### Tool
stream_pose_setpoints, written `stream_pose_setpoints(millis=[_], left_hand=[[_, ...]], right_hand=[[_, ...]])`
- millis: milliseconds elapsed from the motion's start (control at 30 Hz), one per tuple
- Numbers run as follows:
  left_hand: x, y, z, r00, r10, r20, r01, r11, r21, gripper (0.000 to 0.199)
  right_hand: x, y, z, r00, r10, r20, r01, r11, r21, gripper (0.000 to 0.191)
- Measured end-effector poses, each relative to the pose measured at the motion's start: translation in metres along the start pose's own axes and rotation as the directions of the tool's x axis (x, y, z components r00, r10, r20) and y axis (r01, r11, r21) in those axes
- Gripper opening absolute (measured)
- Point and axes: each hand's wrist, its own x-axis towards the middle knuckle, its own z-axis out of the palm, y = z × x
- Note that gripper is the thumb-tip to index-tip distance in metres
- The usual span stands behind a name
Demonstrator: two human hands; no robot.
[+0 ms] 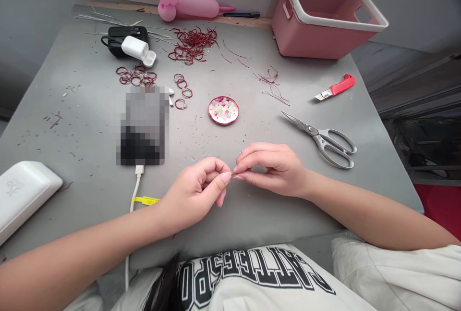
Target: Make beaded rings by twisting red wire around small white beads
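Note:
My left hand [205, 186] and my right hand [272, 169] meet fingertip to fingertip over the front middle of the table. Both are closed in a pinch on a tiny reddish strand [234, 175]; most of it is hidden by the fingers. Just beyond them sits a small round red-rimmed dish [224, 111] of pale and pink beads. Several dark red cord rings with beads lie in a cluster [136, 76] and in a short row [183, 86]. A tangled heap of dark red cord pieces [194, 44] is farther back.
Grey scissors [319, 139] and a red-handled utility knife [336, 88] lie to the right. A pink bin [317, 39] and a pink balloon [190, 3] stand at the back. On the left are a blurred device [144, 126] with a white cable, an open white case [135, 47] and a white box [27, 195].

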Motion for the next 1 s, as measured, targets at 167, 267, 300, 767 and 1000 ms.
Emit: stream_pose_setpoints(millis=[167,267,300,767,1000], left_hand=[[0.0007,0.0007,-0.0008,1.0,0.018,-0.004,-0.018,1.0,-0.025,0.019],[0.0013,0.0013,-0.0009,0.999,0.02,-0.028,-0.021,0.999,-0.039,0.017],[0.0014,0.0015,-0.0007,0.999,0.022,-0.031,-0.023,0.999,-0.04,0.017],[-0.001,0.0001,-0.0011,0.996,0.093,-0.003,-0.093,0.995,-0.023,0.016],[-0.0028,-0.0004,-0.0003,0.995,0.1,0.012,-0.099,0.995,-0.03,0.014]], right_hand=[[0.0015,-0.0007,-0.0005,1.0,0.015,-0.013,-0.015,1.0,0.013,0.004],[0.0008,-0.0003,-0.0009,1.0,0.026,0.015,-0.026,0.999,0.035,0.004],[0.0004,-0.0001,-0.0009,0.999,0.03,0.027,-0.031,0.998,0.05,0.005],[0.0005,0.0005,-0.0002,1.0,-0.006,0.017,0.004,0.993,0.118,0.005],[0.0004,-0.0002,0.0007,1.0,-0.029,-0.011,0.03,0.995,0.093,0.006]])
